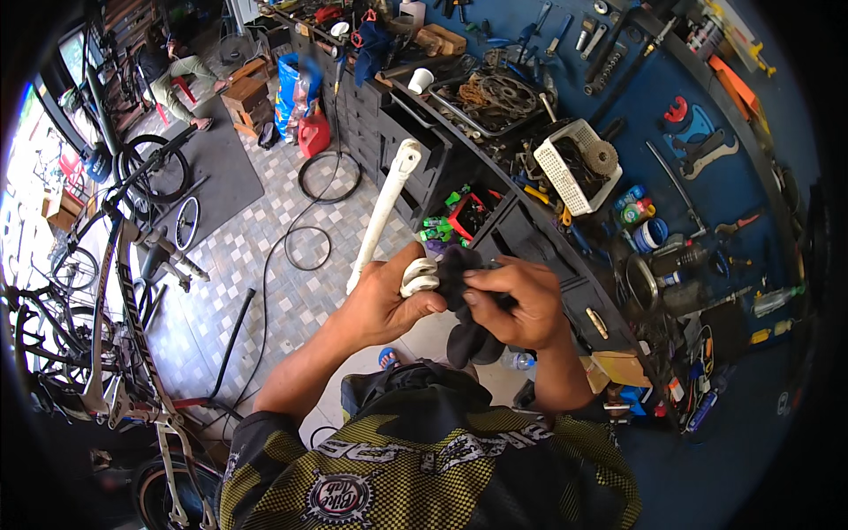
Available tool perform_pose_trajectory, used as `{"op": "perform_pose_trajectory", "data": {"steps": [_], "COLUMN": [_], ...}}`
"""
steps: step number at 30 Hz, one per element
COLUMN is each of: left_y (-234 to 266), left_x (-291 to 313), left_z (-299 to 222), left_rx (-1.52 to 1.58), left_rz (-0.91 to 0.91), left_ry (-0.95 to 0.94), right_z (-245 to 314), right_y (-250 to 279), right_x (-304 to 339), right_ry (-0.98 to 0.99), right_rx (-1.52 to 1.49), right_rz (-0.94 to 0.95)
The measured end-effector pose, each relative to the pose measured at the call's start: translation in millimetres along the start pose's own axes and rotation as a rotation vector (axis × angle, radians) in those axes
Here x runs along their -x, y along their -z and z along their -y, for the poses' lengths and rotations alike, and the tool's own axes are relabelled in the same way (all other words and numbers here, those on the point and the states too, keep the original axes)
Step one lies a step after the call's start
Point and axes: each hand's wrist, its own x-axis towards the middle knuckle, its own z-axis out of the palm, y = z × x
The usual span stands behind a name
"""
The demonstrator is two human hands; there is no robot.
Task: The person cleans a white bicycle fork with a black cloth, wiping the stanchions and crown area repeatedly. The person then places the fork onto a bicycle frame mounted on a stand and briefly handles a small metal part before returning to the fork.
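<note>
If the left grip is slackened while the cloth [458,262] is tugged, the white metal part [385,207] could be dropped onto the tiled floor [225,305]. It is held up before the chest, its ringed end clasped by the curled left hand [386,298]; the black cloth is pinched by the nearly closed right hand [521,302].

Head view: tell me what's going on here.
A person's left hand grips a white part near its rounded end; a long white arm extends beyond that hand, though any join is hidden. The right hand pinches a dark cloth, which appears to touch the rounded end. To the right, a white basket holds a round cog. A bicycle frame stands at left; another person sits farther back.
</note>
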Motion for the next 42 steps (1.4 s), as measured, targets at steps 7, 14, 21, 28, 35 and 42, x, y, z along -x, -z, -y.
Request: {"op": "perform_pose_trajectory", "data": {"steps": [7,14,21,28,35,42], "left_y": [-6,-3,-7,-55,-117,-168], "left_x": [5,4,-13,-29,-38,-89], "left_z": [-1,27,43,88,130,143], "left_rx": [0.145,-0.106,-0.008,0.066,0.101,0.136], "left_rz": [0.141,0.283,0.26,0.101,-0.048,-0.157], "left_ry": [0.195,0.356,0.321,0.512,0.767,0.813], "right_z": [-16,-62,-89,-117,-155,-255], "right_y": [12,54,44,80,173,282], "right_x": [-12,-7,49,126,180,207], "right_ry": [0.35,-0.115,-0.479,-0.811,-1.082,-1.044], "right_rx": [0.344,0.452,0.258,0.36,0.495,0.657], "right_rz": [0.139,-0.339,-0.289,-0.26,-0.387,-0.754]}}
